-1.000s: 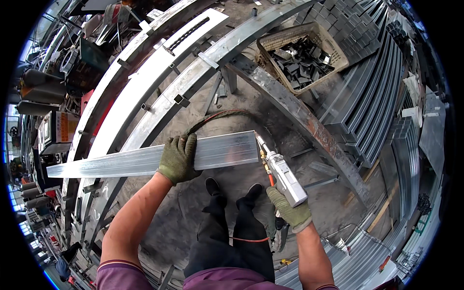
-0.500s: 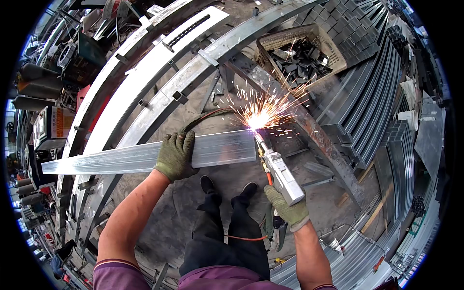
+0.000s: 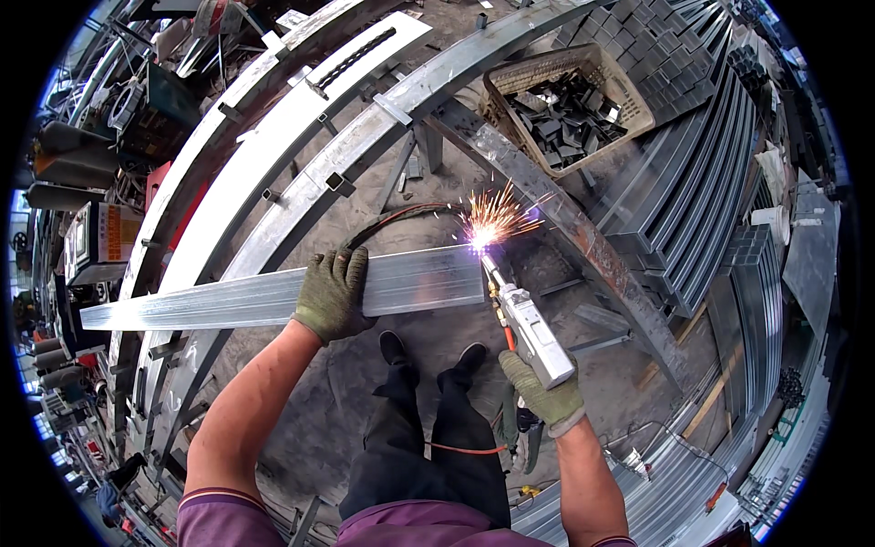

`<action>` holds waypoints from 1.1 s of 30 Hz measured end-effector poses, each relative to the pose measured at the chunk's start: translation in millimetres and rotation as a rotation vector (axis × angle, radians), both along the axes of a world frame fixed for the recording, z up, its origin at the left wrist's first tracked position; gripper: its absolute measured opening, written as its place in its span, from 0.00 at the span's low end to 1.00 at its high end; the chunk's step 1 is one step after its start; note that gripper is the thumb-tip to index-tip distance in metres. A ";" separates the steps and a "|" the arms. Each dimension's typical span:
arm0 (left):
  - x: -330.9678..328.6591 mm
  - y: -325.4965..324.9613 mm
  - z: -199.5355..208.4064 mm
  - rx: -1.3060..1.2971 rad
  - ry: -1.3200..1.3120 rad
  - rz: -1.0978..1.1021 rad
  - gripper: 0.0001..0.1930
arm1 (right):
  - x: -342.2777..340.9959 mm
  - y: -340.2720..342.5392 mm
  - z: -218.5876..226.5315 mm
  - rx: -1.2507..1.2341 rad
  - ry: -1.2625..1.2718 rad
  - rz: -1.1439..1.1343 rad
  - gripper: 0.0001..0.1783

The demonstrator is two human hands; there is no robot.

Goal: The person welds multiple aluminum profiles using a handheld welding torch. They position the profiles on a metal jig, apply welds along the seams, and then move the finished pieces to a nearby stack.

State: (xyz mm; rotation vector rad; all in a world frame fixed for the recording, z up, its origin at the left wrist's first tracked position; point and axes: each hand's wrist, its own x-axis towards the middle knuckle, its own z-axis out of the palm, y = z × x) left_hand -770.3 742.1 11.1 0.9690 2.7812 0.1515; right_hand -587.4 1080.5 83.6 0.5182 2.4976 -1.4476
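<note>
My gloved left hand (image 3: 332, 295) lies across a long silver rectangular metal tube (image 3: 419, 278), its fingers reaching over the far edge. The tube runs from the frame rails on the left to the middle, tapering in view. In a green glove, my right hand (image 3: 545, 392) grips a silver handheld laser welding gun (image 3: 538, 335) by its rear part. The gun's nozzle points at the tube's right end, far corner. A bright glow with orange sparks (image 3: 495, 219) flies up from there and hides the contact point. An orange hose runs along the gun.
Long metal rails (image 3: 351, 169) of a work frame curve along the left, with a black twisted bar (image 3: 355, 60) on a white one. A plastic crate (image 3: 635, 123) of metal offcuts stands far right, beside stacked tubes (image 3: 702, 173). A rusty beam (image 3: 583, 242) slants past the gun. Cables lie around.
The spark spray has become smaller and narrower, and its glow is less wide. Both hands, the tube and the gun stay nearly where they were.
</note>
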 end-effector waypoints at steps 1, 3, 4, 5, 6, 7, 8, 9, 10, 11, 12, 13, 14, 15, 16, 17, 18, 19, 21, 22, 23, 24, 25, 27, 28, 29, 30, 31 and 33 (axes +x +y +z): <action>0.0 0.3 0.3 0.001 -0.001 0.000 0.55 | 0.0 -0.4 0.3 -0.009 0.024 0.003 0.13; 0.1 0.5 0.4 0.003 -0.002 0.000 0.55 | 0.8 -0.7 -0.8 -0.015 0.055 0.006 0.12; 0.1 0.7 0.5 -0.003 -0.004 0.000 0.55 | 1.8 -0.5 -2.9 -0.013 0.061 0.005 0.12; 0.0 0.7 0.7 -0.008 -0.007 0.000 0.55 | 2.7 -0.2 -4.8 -0.011 0.067 0.006 0.12; -0.2 0.6 0.9 -0.013 -0.009 0.000 0.55 | 3.6 0.3 -6.6 -0.005 0.071 0.010 0.12; -0.4 0.5 1.0 -0.015 -0.012 0.001 0.55 | 4.6 1.0 -8.5 0.001 0.074 0.015 0.12; -0.5 0.2 0.8 -0.017 -0.016 0.002 0.55 | 5.4 1.3 -9.2 0.006 0.077 0.019 0.12; -0.4 -0.2 0.6 -0.019 -0.020 0.003 0.55 | 5.9 1.4 -9.0 0.012 0.056 0.015 0.13; 0.0 -0.8 -0.5 -0.019 0.000 -0.002 0.56 | 6.4 1.4 -8.8 0.019 0.035 0.011 0.15; 0.6 -1.5 -2.4 -0.019 0.020 -0.007 0.57 | 6.7 1.3 -8.8 0.025 0.015 0.006 0.16; 1.1 -2.0 -3.7 -0.019 0.040 -0.012 0.58 | 6.7 1.1 -8.0 0.018 0.003 -0.001 0.16; 1.3 -2.4 -4.6 -0.022 0.044 -0.013 0.58 | 6.6 0.9 -6.7 0.011 -0.009 -0.007 0.16; 1.5 -2.3 -4.8 -0.025 0.047 -0.014 0.58 | 6.7 0.9 -5.6 0.004 -0.021 -0.014 0.16; 1.7 -2.2 -4.7 -0.028 0.050 -0.015 0.58 | 7.1 1.1 -5.5 0.010 -0.019 -0.008 0.16; 1.8 -2.1 -4.4 -0.024 0.049 -0.014 0.58 | 7.8 1.6 -5.5 0.015 -0.017 -0.001 0.16; 1.7 -1.9 -4.2 -0.020 0.049 -0.013 0.58 | 8.2 1.9 -5.8 0.022 -0.014 0.006 0.16; 1.6 -1.7 -4.0 -0.016 0.048 -0.012 0.58 | 8.1 1.3 -5.8 0.008 0.006 -0.001 0.14; 1.3 -1.6 -3.9 -0.016 0.043 -0.013 0.58 | 7.6 0.2 -5.5 -0.005 0.026 -0.008 0.12; 0.9 -1.2 -3.2 -0.016 0.030 -0.015 0.58 | 8.1 -0.2 -5.1 -0.018 0.050 -0.014 0.10; 0.9 -1.2 -3.4 -0.017 0.030 -0.015 0.59 | 9.3 0.1 -5.8 -0.019 0.056 -0.013 0.10; 1.2 -1.6 -3.9 -0.020 0.030 -0.014 0.59 | 10.2 0.4 -6.8 -0.020 0.062 -0.011 0.10; 1.4 -1.8 -4.3 -0.022 0.031 -0.013 0.59 | 10.6 0.6 -7.6 -0.004 0.074 0.002 0.11; 1.5 -2.0 -4.4 -0.025 0.037 -0.014 0.59 | 11.0 0.9 -8.2 0.012 0.085 0.014 0.11; 1.7 -1.8 -4.7 -0.032 0.049 -0.016 0.59 | 11.7 1.6 -8.9 0.020 0.092 0.023 0.11; 1.9 -2.3 -5.6 -0.035 0.051 -0.017 0.60 | 12.0 1.9 -9.2 0.011 0.089 0.020 0.12; 2.1 -3.0 -6.3 -0.038 0.053 -0.018 0.60 | 12.2 1.9 -9.0 0.001 0.085 0.017 0.12; 2.3 -3.6 -6.8 -0.041 0.055 -0.019 0.60 | 11.9 1.6 -7.9 0.005 0.086 0.021 0.12; 2.5 -3.8 -7.0 -0.032 0.056 -0.018 0.60 | 11.1 1.2 -6.0 0.008 0.086 0.024 0.12; 2.3 -3.3 -6.5 -0.014 0.061 -0.017 0.60 | 11.1 1.4 -5.4 0.014 0.081 0.029 0.12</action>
